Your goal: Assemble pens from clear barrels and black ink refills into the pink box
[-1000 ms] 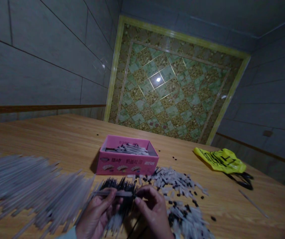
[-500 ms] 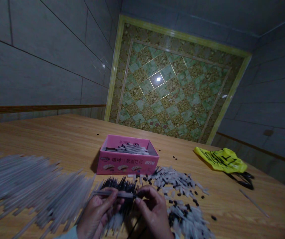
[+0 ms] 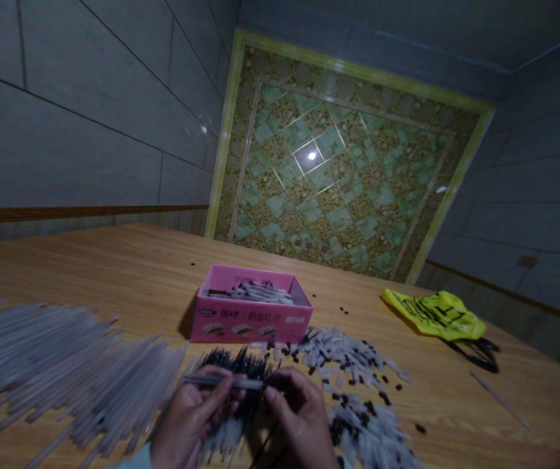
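Note:
My left hand (image 3: 193,412) pinches a thin translucent tube (image 3: 245,383), which lies nearly level across its fingers. At the tube's right end, the thumb and fingers of my right hand (image 3: 300,412) are closed together; a small dark part shows at their tips. Below and behind the hands is a bundle of black-tipped pieces (image 3: 234,359) with pale lower ends. The pink box (image 3: 251,324) stands just beyond, holding pale sticks with black parts (image 3: 260,292).
Many long clear tubes (image 3: 60,358) cover the table's left side. Small clear and black pieces (image 3: 343,352) lie in piles at right, with another heap (image 3: 375,433) nearer. Farther right are a yellow bag (image 3: 434,314), black loops (image 3: 475,355) and a single thin stick (image 3: 499,398).
Both hands hold almost the same pose. The right hand's fingers have shifted very slightly at the tube's end.

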Available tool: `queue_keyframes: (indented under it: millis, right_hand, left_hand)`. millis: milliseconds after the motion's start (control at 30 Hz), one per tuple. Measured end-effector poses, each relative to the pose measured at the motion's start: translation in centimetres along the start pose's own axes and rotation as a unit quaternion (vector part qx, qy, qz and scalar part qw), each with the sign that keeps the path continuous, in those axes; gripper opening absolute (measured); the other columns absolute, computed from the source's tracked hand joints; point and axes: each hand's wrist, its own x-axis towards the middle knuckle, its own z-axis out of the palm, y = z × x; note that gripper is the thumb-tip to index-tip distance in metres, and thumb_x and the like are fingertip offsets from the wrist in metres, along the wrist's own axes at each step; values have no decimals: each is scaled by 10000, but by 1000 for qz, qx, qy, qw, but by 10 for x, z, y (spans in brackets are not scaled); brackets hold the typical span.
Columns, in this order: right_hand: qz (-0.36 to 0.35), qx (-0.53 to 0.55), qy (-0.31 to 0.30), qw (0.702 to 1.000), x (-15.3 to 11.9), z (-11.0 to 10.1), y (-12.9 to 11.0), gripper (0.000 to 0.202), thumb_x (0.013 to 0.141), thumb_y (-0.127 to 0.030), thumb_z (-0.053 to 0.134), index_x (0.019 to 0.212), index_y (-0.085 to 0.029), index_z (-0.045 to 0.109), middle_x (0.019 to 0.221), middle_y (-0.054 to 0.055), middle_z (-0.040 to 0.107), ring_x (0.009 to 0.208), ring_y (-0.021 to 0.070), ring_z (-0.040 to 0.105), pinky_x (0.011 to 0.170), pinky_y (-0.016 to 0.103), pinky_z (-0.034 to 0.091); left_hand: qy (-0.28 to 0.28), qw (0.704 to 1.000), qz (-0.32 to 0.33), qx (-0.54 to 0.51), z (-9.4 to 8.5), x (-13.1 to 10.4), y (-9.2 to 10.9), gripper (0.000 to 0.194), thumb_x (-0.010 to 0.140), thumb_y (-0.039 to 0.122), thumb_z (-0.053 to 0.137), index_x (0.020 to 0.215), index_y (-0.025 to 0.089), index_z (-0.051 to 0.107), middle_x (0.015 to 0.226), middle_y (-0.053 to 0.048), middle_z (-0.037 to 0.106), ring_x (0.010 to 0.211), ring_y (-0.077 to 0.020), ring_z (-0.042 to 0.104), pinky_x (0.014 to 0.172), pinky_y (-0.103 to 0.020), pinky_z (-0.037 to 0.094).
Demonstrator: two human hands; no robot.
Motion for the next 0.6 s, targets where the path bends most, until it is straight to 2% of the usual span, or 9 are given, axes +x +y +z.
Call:
queue_keyframes:
  millis: [100, 200, 300, 367, 467, 533, 600]
  right_hand:
    - [22, 30, -10, 999, 0, 1, 7, 218, 757, -374, 629, 746, -157, 617, 630, 15, 570, 589, 151, 520, 548, 248, 410]
    - [42, 18, -13, 999, 1, 2, 14, 332, 785, -443, 576, 624, -155, 540, 544, -19, 473, 532, 120, 442, 494, 224, 344]
    - [66, 15, -28, 997, 1, 3, 17, 430, 829, -493, 487, 551, -166, 456, 514, -36, 393, 504, 99, 367, 460, 214, 282]
    - [61, 14, -38, 997, 1, 2, 17, 404, 840, -487, 474, 599, -162, 481, 547, -33, 408, 528, 103, 377, 474, 213, 288]
    - [17, -6, -38, 999, 0, 1, 13, 279, 802, -435, 563, 752, -161, 548, 656, -15, 480, 617, 123, 440, 538, 214, 333]
    - [12, -23, -41, 999, 0, 1, 11, 283, 797, -430, 567, 711, -161, 539, 640, -15, 475, 615, 126, 436, 534, 215, 329]
    - [33, -35, -52, 997, -1, 1, 10, 375, 829, -457, 498, 595, -164, 482, 567, -28, 411, 563, 116, 392, 497, 217, 297]
  left_hand:
    - [-19, 999, 22, 21, -1, 1, -1, 185, 631, 237, 748, 734, 152, 620, 701, -38, 721, 640, -135, 651, 609, -216, 517]
    - [-31, 998, 48, 37, -3, 4, -2, 181, 621, 212, 752, 734, 157, 621, 731, -41, 727, 647, -157, 661, 603, -244, 524]
    - [-30, 998, 47, 39, -3, 5, -2, 187, 616, 215, 755, 729, 148, 623, 726, -50, 728, 643, -163, 662, 600, -250, 525]
    - [-23, 998, 40, 33, -3, 5, -2, 199, 619, 221, 754, 742, 144, 618, 716, -52, 727, 643, -157, 660, 605, -244, 524]
    - [-12, 999, 29, 24, -3, 4, -2, 213, 631, 231, 747, 767, 149, 605, 711, -48, 728, 643, -145, 658, 614, -234, 523]
    - [-14, 999, 28, 28, -3, 4, -2, 212, 637, 236, 743, 770, 153, 601, 716, -47, 730, 650, -143, 658, 622, -231, 522]
    - [-19, 999, 31, 41, -2, 4, -1, 212, 633, 242, 745, 762, 150, 606, 706, -50, 730, 644, -146, 658, 615, -231, 521]
